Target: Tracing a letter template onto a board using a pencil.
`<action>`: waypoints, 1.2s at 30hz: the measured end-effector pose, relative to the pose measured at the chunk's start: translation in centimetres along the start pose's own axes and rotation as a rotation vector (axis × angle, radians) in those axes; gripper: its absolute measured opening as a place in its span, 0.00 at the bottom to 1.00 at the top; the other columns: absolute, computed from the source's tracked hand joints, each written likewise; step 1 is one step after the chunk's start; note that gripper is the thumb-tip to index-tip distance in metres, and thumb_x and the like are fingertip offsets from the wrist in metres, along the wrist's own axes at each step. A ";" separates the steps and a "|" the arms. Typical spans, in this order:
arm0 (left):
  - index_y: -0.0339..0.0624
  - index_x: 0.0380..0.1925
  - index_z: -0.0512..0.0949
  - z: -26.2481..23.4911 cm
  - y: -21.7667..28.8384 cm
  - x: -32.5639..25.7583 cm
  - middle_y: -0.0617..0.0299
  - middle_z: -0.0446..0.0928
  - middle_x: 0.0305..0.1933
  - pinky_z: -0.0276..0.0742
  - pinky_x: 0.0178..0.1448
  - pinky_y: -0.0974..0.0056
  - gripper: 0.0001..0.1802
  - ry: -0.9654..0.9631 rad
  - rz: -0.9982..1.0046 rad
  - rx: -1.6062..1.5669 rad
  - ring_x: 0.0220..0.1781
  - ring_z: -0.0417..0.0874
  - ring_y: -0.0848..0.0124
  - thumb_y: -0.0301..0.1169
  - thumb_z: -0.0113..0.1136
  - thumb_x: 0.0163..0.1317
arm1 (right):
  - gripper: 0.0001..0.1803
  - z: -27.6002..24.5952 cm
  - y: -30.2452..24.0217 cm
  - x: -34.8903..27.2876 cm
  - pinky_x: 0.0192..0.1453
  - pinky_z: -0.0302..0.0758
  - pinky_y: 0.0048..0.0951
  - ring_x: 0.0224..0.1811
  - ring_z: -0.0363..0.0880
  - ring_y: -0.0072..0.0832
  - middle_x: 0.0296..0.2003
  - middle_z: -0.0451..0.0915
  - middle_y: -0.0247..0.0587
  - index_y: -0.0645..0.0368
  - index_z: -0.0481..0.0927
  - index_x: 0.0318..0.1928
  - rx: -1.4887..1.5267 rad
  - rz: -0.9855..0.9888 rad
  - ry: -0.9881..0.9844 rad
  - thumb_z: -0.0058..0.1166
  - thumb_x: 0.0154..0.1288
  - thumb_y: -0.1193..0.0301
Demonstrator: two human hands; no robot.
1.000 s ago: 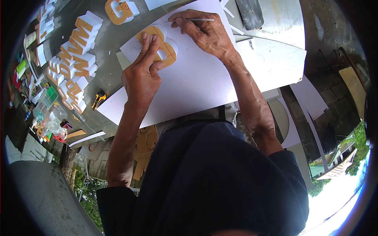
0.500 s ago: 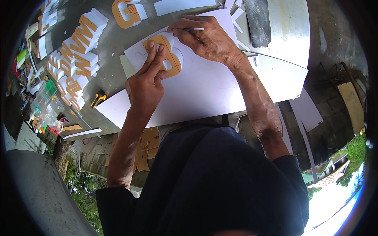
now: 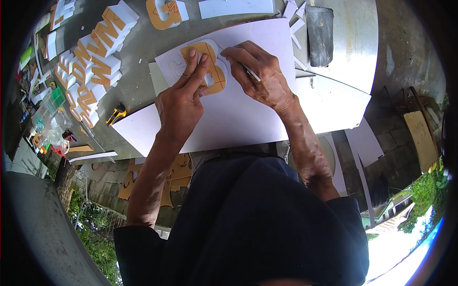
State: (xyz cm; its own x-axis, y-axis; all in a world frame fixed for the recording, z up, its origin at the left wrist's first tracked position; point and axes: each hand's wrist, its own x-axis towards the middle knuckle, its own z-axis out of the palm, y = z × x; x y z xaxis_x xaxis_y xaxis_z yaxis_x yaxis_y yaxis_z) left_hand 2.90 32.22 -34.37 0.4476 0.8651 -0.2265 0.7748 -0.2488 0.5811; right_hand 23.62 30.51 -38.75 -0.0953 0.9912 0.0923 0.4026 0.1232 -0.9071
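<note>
My left hand (image 3: pixel 183 102) holds a thick letter cutout (image 3: pixel 215 78), brown on top with white sides, two fingers pressing its face and the thumb at its near edge. The cutout lies on a large white sheet (image 3: pixel 238 114), where faint outlines are drawn to its left and along its right side. My right hand (image 3: pixel 260 76) is closed around a slim light-coloured pen (image 3: pixel 252 73), just right of the cutout. Its fingertips sit near the cutout's right edge; the pen's tip is hidden by them.
Several raised brown-and-white letters (image 3: pixel 95 57) stand at the left of the grey table, with another letter (image 3: pixel 164 13) at the far side. A yellow-black utility knife (image 3: pixel 116 114) lies by the sheet's left corner. White offcuts (image 3: pixel 296 24) and a dark strip (image 3: pixel 319 35) lie far right.
My right hand has moved from the cutout's far top edge down along its right side, and the pen has tilted. My left hand still presses the cutout. The whole view has shifted slightly.
</note>
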 end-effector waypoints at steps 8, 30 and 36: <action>0.54 0.66 0.78 0.1 -0.4 -0.1 0.63 0.73 0.72 0.88 0.55 0.62 0.37 0.015 0.007 0.026 0.64 0.82 0.61 0.15 0.68 0.55 | 0.15 1.0 -0.5 -1.0 0.42 0.86 0.35 0.41 0.86 0.37 0.41 0.83 0.44 0.62 0.82 0.49 -0.061 -0.008 0.017 0.59 0.62 0.85; 0.58 0.66 0.78 0.3 -0.4 -0.2 0.66 0.74 0.71 0.88 0.53 0.64 0.37 0.050 0.026 0.033 0.61 0.85 0.65 0.18 0.70 0.54 | 0.16 1.1 -0.7 -1.4 0.46 0.87 0.34 0.43 0.86 0.38 0.42 0.84 0.44 0.62 0.82 0.49 -0.049 0.017 0.023 0.60 0.60 0.85; 0.54 0.66 0.78 0.3 -0.3 -0.1 0.59 0.74 0.70 0.88 0.57 0.60 0.37 0.026 0.015 -0.007 0.67 0.80 0.59 0.15 0.68 0.54 | 0.13 0.7 -1.1 -1.7 0.43 0.87 0.31 0.41 0.88 0.34 0.41 0.86 0.43 0.61 0.84 0.49 0.003 0.034 0.109 0.58 0.65 0.83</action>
State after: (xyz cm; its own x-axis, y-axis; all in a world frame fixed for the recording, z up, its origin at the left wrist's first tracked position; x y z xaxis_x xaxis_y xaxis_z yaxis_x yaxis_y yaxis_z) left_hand 2.70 32.07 -34.75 0.4475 0.8723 -0.1973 0.7649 -0.2590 0.5898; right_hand 22.67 28.68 -38.20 0.0185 0.9942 0.1056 0.4007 0.0894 -0.9118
